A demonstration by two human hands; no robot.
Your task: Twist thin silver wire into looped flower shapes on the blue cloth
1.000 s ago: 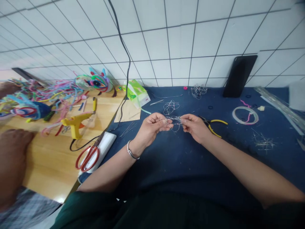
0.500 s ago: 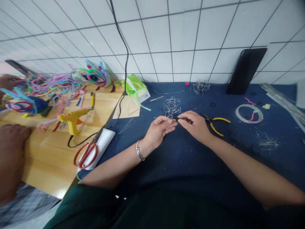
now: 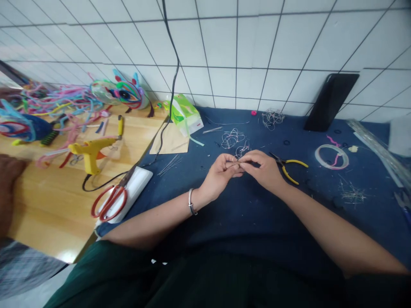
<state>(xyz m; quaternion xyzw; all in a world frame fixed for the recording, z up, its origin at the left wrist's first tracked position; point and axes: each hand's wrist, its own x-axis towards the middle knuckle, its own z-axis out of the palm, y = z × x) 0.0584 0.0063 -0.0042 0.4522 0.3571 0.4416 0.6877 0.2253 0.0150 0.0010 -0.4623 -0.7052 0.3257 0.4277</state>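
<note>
- Thin silvery looped wire [image 3: 242,149] was pinched between both hands above the middle of the dark blue cloth [image 3: 212,226], its loops showing just beyond the fingertips.
- On the left, a yellow plastic glue gun [image 3: 91,154] lay on the pale wooden table [image 3: 48,201].
- Nearer, red-handled metal scissors [image 3: 114,194] rested on a white oblong power strip [image 3: 143,182].
- The left hand [image 3: 222,173], below a silver bracelet [image 3: 190,200], had thumb and fingers closed on the wire.
- The right hand [image 3: 265,172] met it, fingertips likewise closed on the wire.
- Just right, yellow-handled pliers [image 3: 297,162] lay with handles spread.
</note>
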